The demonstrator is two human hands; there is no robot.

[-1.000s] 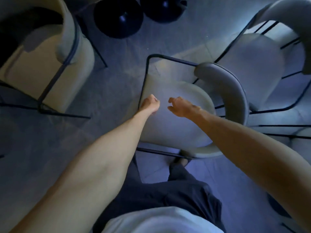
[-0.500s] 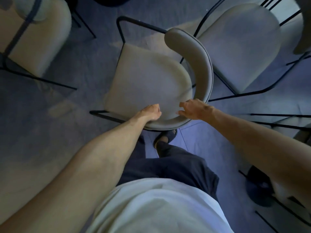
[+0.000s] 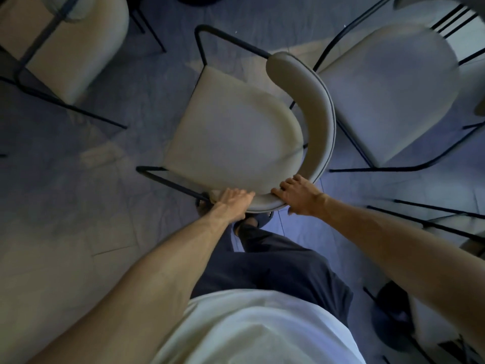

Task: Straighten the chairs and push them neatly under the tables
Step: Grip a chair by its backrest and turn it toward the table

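A beige upholstered chair [image 3: 231, 137] with a thin black metal frame stands right in front of me, its curved backrest [image 3: 315, 122] wrapping round the right and near side. My left hand [image 3: 233, 200] grips the near left end of that backrest. My right hand [image 3: 296, 194] clasps the backrest a little further right, fingers curled over its top edge. No table top is visible in this view.
A second beige chair [image 3: 388, 88] stands close on the right, nearly touching the held one. A third chair [image 3: 65, 40] sits at the upper left. More black chair legs [image 3: 433, 219] and a dark round base [image 3: 393, 311] lie at the right. Grey floor spreads to the left.
Both hands came down from above the seat and closed on the near curve of the backrest. The view has shifted, so the chair now sits higher and closer in the frame.
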